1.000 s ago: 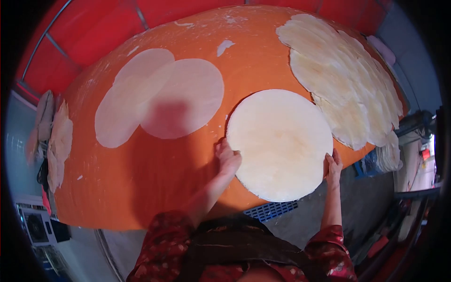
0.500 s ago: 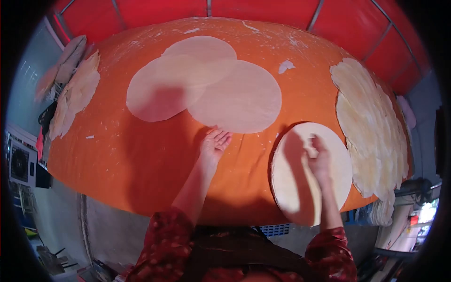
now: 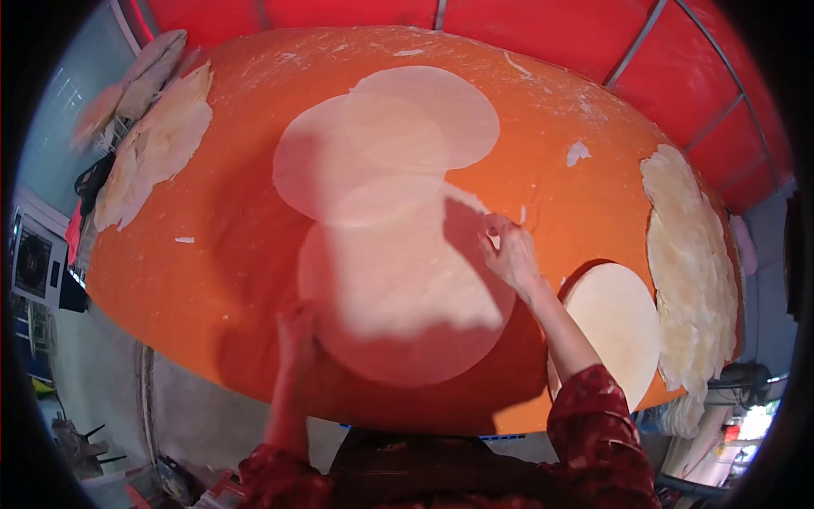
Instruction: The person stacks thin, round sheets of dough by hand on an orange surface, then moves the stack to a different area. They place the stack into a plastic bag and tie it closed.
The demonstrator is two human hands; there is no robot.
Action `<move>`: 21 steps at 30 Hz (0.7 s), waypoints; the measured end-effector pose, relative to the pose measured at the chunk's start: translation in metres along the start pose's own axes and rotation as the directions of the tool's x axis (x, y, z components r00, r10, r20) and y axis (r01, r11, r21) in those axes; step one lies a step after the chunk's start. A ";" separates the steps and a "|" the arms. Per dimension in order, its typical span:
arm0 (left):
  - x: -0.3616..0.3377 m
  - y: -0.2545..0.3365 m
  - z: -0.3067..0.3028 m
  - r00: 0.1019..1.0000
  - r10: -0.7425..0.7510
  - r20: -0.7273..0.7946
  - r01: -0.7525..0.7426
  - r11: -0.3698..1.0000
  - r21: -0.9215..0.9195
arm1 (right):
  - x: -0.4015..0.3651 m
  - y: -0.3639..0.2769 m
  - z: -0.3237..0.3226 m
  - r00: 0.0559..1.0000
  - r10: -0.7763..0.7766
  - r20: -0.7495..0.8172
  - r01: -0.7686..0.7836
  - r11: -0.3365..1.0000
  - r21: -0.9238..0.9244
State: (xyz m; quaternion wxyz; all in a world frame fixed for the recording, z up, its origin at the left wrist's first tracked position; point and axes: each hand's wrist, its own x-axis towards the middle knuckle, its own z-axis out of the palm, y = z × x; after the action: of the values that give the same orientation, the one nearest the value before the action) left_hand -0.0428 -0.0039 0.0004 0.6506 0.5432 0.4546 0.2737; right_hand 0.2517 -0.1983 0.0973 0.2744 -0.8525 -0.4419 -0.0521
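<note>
A thin round dough sheet (image 3: 407, 297) lies nearest me on the orange table, its far part meeting two overlapping thin sheets, one at left (image 3: 297, 170) and one at upper right (image 3: 466, 119). My right hand (image 3: 511, 254) is at its right edge, fingers closed in a pinch, with a bit of pale sheet between them. At the left edge of the same sheet is my left hand (image 3: 297, 329), dim and blurred in shadow; its fingers are not clear. A round stack of pale sheets (image 3: 615, 327) sits right of my right forearm.
Many overlapping pale sheets (image 3: 691, 263) spread along the right of the orange table (image 3: 237, 331). More lie at the far left (image 3: 161, 144). A small white scrap (image 3: 577, 153) is on the upper right, and a red panel (image 3: 526, 34) stands behind the table.
The sheet that lay at the right of the three is now closer to me. My right hand has left the round stack for its edge; my left hand has moved left and nearer me.
</note>
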 end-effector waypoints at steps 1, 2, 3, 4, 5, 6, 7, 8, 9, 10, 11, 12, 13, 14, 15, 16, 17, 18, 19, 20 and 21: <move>0.001 0.016 -0.023 0.992 -0.006 -0.123 0.007 1.000 0.012 | 0.014 -0.002 0.016 1.000 -0.012 -0.004 0.012 1.000 -0.012; 0.003 0.028 -0.047 0.981 0.108 -0.163 -0.087 0.987 0.133 | 0.029 -0.006 0.031 1.000 -0.027 -0.006 0.026 0.999 -0.023; 0.008 0.035 -0.071 0.956 0.224 -0.190 -0.172 0.951 0.258 | 0.044 -0.013 0.044 0.999 -0.041 0.018 0.042 0.997 -0.065; 0.019 0.032 -0.102 0.962 0.187 -0.197 -0.145 0.967 0.209 | 0.059 -0.021 0.057 0.998 -0.056 0.040 0.060 0.993 -0.104; 0.029 0.024 -0.136 0.968 0.149 -0.203 -0.117 0.980 0.159 | 0.074 -0.027 0.069 0.996 -0.070 0.063 0.079 0.987 -0.143; 0.032 0.019 -0.155 0.972 0.109 -0.206 -0.089 0.990 0.107 | 0.088 -0.030 0.082 0.992 -0.114 0.052 0.122 0.972 -0.199; 0.033 0.009 -0.165 0.955 0.172 -0.242 -0.133 0.977 0.166 | 0.101 -0.031 0.096 0.987 -0.158 0.044 0.164 0.953 -0.255; 0.033 0.003 -0.172 0.932 0.234 -0.276 -0.174 0.958 0.226 | 0.115 -0.031 0.111 0.978 -0.204 0.038 0.205 0.928 -0.310; 0.032 0.008 -0.174 0.904 0.299 -0.305 -0.212 0.934 0.288 | 0.128 -0.022 0.123 0.971 -0.210 0.117 0.241 0.872 -0.427; 0.029 0.013 -0.173 0.859 0.353 -0.371 -0.217 0.907 0.360 | 0.137 -0.013 0.131 0.966 -0.228 0.124 0.259 0.832 -0.490; 0.019 0.034 -0.155 0.807 0.408 -0.427 -0.215 0.876 0.431 | 0.146 -0.003 0.137 0.961 -0.243 0.129 0.273 0.789 -0.551; 0.015 0.046 -0.145 0.750 0.462 -0.473 -0.204 0.842 0.499 | 0.154 0.007 0.142 0.957 -0.256 0.136 0.284 0.740 -0.610; 0.017 0.046 -0.146 0.760 0.509 -0.403 -0.317 0.833 0.454 | 0.160 0.017 0.144 0.956 -0.274 0.109 0.282 0.744 -0.606; 0.022 0.046 -0.139 0.793 0.515 -0.324 -0.378 0.834 0.401 | 0.167 0.027 0.145 0.952 -0.293 0.085 0.283 0.746 -0.603; 0.032 0.049 -0.127 0.817 0.522 -0.245 -0.431 0.835 0.342 | 0.174 0.035 0.147 0.948 -0.313 0.062 0.286 0.747 -0.600; 0.043 0.054 -0.111 0.832 0.531 -0.162 -0.478 0.833 0.278 | 0.186 0.037 0.144 0.945 -0.282 0.165 0.325 0.751 -0.575; 0.042 0.078 -0.087 0.895 0.429 -0.123 -0.348 0.844 0.408 | 0.201 0.035 0.135 0.932 -0.247 0.267 0.357 0.757 -0.547; 0.043 0.103 -0.062 0.945 0.312 -0.097 -0.217 0.820 0.530 | 0.210 0.030 0.124 0.907 -0.208 0.366 0.385 0.764 -0.519; 0.059 0.099 -0.046 0.951 0.303 -0.058 -0.269 0.906 0.328 | 0.212 0.015 0.112 0.920 -0.278 0.277 0.384 0.783 -0.489; 0.079 0.087 -0.033 0.953 0.301 -0.017 -0.298 0.949 0.108 | 0.213 -0.009 0.102 0.922 -0.340 0.183 0.386 0.800 -0.459; 0.103 0.070 -0.022 0.981 0.192 0.012 -0.192 0.981 -0.012 | 0.214 -0.029 0.097 0.915 -0.395 0.087 0.392 0.814 -0.429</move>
State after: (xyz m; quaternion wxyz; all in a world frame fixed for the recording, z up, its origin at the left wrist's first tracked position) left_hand -0.0077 0.1120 0.0367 0.6271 0.5827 0.3944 0.3342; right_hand 0.3437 0.0199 0.0986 0.0606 -0.7820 -0.5843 -0.2084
